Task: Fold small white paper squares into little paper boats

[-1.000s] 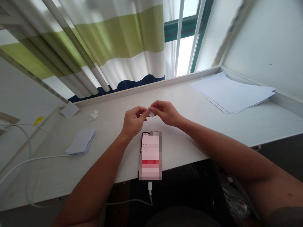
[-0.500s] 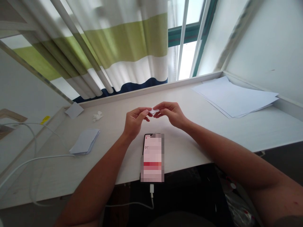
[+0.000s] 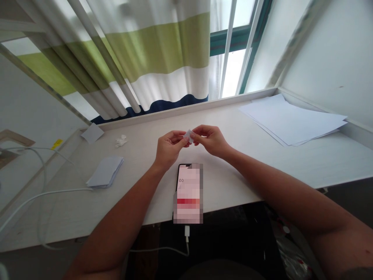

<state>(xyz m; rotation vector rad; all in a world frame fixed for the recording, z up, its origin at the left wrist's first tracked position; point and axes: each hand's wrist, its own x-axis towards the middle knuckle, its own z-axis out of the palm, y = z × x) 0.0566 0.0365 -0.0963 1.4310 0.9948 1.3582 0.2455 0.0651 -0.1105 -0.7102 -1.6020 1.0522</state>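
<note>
Left hand (image 3: 170, 149) and right hand (image 3: 211, 140) are both closed in a pinch; we record a small piece of white paper (image 3: 189, 136) gripped between the fingertips of the two, raised just above the white desk (image 3: 221, 182). Its folds cannot be read at this size. Directly below the hands lies a smartphone (image 3: 188, 193), its display obscured, with a white charging cable (image 3: 159, 249) plugged into its near end and hanging past the desk edge. Further left we note a low stack of folded paper (image 3: 105, 172), a crumpled white scrap (image 3: 120, 140) and a loose square of paper (image 3: 92, 133). Far right, a pile of flat white sheets (image 3: 291, 120) lies in the desk's corner. On progress, we find some paper already folded and stacked, further sheets lying flat, and one small piece in hand.
</note>
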